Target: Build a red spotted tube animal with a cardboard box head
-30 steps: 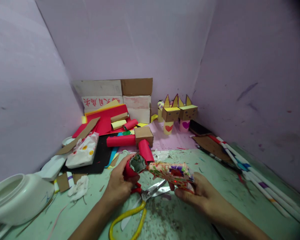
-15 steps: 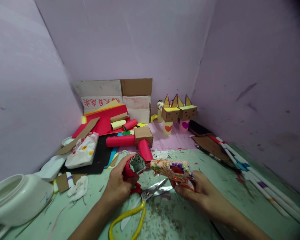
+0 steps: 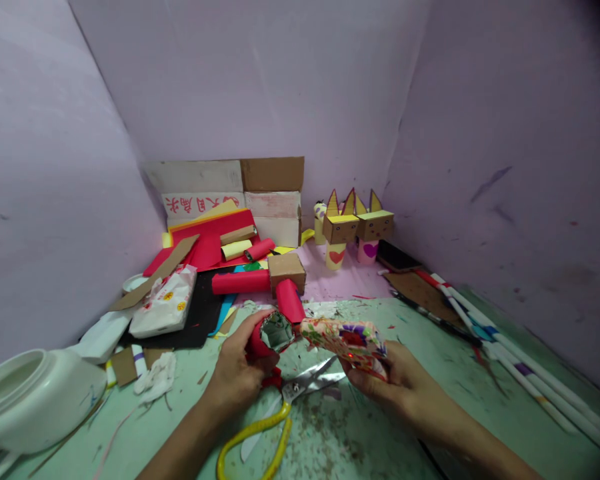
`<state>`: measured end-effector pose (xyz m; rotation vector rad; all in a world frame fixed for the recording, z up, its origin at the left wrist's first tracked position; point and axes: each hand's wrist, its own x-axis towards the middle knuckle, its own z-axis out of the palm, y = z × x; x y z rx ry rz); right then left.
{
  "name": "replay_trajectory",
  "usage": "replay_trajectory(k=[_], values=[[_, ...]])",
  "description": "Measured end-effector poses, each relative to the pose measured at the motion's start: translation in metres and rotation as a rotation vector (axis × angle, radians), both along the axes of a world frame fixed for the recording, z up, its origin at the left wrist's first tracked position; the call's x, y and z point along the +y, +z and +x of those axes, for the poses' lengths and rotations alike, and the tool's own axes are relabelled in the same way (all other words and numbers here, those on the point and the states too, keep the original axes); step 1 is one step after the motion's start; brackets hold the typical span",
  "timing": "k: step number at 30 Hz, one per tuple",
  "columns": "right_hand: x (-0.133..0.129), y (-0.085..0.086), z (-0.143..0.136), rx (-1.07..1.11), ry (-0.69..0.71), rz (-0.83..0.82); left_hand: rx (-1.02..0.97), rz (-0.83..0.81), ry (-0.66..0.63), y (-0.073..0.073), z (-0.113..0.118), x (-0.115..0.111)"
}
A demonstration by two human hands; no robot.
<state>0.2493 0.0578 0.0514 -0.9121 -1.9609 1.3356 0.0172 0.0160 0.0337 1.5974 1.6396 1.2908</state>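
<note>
My left hand (image 3: 243,363) is closed around a red paper tube (image 3: 261,339), its open grey end turned right. A floral-patterned hot glue gun (image 3: 345,340) with a small red light is gripped in my right hand (image 3: 395,377). Its tip meets or nearly meets the tube's rim; I cannot tell which. Below both hands lie scissors (image 3: 253,427) with yellow handles, blades slightly apart. Just behind the hands are a small brown cardboard box (image 3: 286,268) and two red tubes, one stretching left (image 3: 243,282) and one slanting toward me (image 3: 290,300).
At left stand a white pot (image 3: 55,397) and a tissue pack (image 3: 165,303). Red paper sheets (image 3: 205,240) lean before an opened carton (image 3: 273,177). Two cardboard animal figures (image 3: 336,250) stand at the back. Striped sticks (image 3: 510,367) and a dark phone-like slab (image 3: 397,257) lie right.
My left hand has shifted the tube very slightly to the right. The glue gun stays almost where it was.
</note>
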Motion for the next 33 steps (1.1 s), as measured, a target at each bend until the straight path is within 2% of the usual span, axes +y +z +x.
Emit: replay_trajectory(k=[6, 12, 26, 33], values=[[0.0025, -0.0022, 0.0001, 0.038, -0.024, -0.033, 0.006, 0.005, -0.019, 0.0015, 0.0015, -0.0007], [-0.0001, -0.0005, 0.0006, 0.055, 0.017, -0.034, -0.016, -0.010, -0.024, 0.0011, 0.0011, -0.0013], [0.0002, -0.0010, 0.0000, 0.038, 0.031, -0.057, 0.071, 0.033, -0.058, 0.0060, 0.0031, -0.0008], [0.0018, -0.0040, -0.0012, 0.047, 0.004, -0.074, 0.060, 0.029, -0.075, 0.0051, 0.0028, -0.0024]])
